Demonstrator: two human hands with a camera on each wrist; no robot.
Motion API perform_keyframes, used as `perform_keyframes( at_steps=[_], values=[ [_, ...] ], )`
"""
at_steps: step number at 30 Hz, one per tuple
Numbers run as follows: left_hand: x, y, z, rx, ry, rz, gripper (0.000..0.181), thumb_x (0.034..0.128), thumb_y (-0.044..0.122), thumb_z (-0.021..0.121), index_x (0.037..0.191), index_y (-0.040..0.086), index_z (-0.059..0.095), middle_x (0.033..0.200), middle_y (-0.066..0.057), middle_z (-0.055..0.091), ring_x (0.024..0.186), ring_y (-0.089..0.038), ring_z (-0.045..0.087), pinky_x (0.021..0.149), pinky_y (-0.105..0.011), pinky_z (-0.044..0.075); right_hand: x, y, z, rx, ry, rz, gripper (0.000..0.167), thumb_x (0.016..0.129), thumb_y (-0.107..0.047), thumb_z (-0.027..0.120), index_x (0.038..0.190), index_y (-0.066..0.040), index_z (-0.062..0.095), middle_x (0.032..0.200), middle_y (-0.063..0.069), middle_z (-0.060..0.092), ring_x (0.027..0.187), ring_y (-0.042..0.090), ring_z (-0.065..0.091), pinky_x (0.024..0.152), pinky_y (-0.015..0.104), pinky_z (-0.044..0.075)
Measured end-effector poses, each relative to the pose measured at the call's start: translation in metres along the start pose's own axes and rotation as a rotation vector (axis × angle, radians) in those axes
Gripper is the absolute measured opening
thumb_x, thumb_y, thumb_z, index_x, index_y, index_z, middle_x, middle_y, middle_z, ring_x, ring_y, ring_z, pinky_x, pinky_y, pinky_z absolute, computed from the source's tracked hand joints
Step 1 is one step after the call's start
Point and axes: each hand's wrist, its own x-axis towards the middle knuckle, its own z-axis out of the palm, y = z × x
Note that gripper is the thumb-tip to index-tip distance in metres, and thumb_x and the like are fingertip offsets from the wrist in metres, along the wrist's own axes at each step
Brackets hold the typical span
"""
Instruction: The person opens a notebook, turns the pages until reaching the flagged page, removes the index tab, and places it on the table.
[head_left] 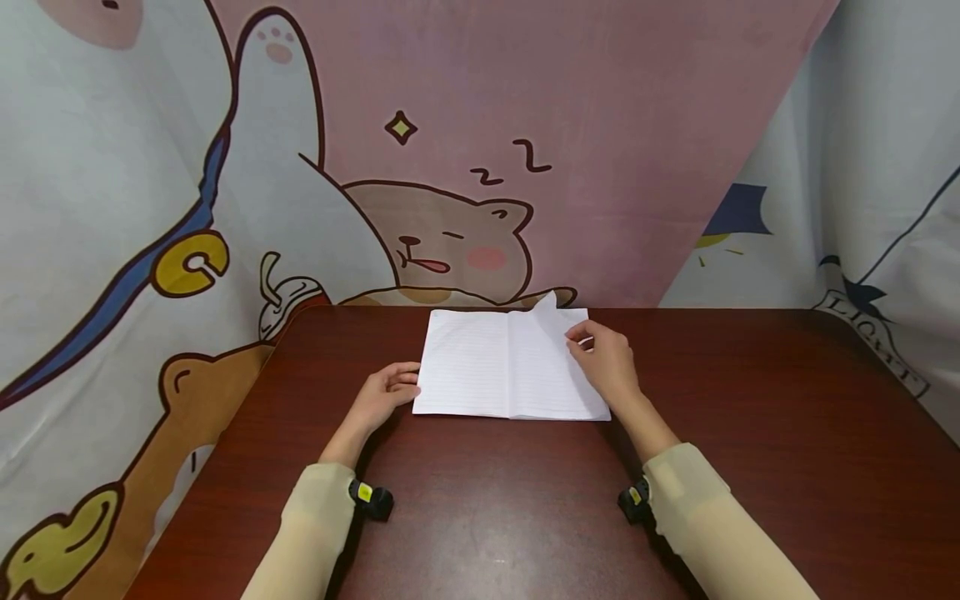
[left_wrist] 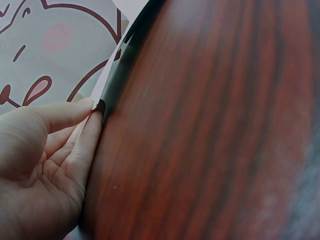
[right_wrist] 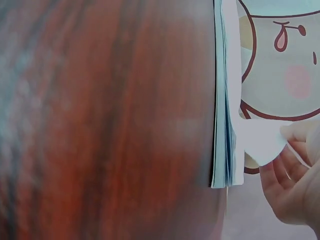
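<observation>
An open notebook (head_left: 465,365) with white, lined pages lies on the table near its far edge. At the notebook's left edge, my left hand (head_left: 377,402) pinches the cover and pages between thumb and fingers; the left wrist view shows the thumb on top of the thin edge (left_wrist: 102,90). My right hand (head_left: 611,362) is over the right side, pinching a page (head_left: 547,337) that is lifted and bent up at its far corner. From the right wrist view, the raised page (right_wrist: 262,141) curves away from the stacked sheets (right_wrist: 220,100).
The dark reddish-brown wooden table (head_left: 480,500) extends in front of and beside the notebook. A cloth with cartoon animals (head_left: 450,233) hangs behind it, and white cloth (head_left: 892,167) hangs on the right. Each wrist wears a small black camera (head_left: 372,500).
</observation>
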Motion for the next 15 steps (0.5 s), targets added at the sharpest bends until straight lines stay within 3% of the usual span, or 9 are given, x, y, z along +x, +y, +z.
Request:
perform_keyframes(
  at_steps=[9,15],
  values=[
    [0.0,0.0001,0.0,-0.004,0.001,0.004,0.045,0.0932,0.006,0.067,0.137,0.004,0.057,0.124,-0.022,0.066,0.112,-0.032,0.066,0.09,-0.032,0.052,0.0004,0.0018,0.0061,0.175,-0.205,-0.047,0.017,0.093,-0.014,0.069,0.107,-0.006,0.075,0.111,0.013,0.074,0.105,0.032,0.069,0.09,0.046,0.054],
    [0.0003,-0.0005,-0.0002,0.007,-0.002,0.004,0.045,0.0939,0.007,0.067,0.138,0.004,0.057,0.125,-0.022,0.065,0.112,-0.032,0.066,0.092,-0.034,0.052,-0.0023,-0.0014,0.0098,0.25,-0.281,-0.098,0.018,0.093,-0.009,0.067,0.108,-0.002,0.074,0.116,0.018,0.069,0.113,0.034,0.064,0.095,0.047,0.054]
  ],
)
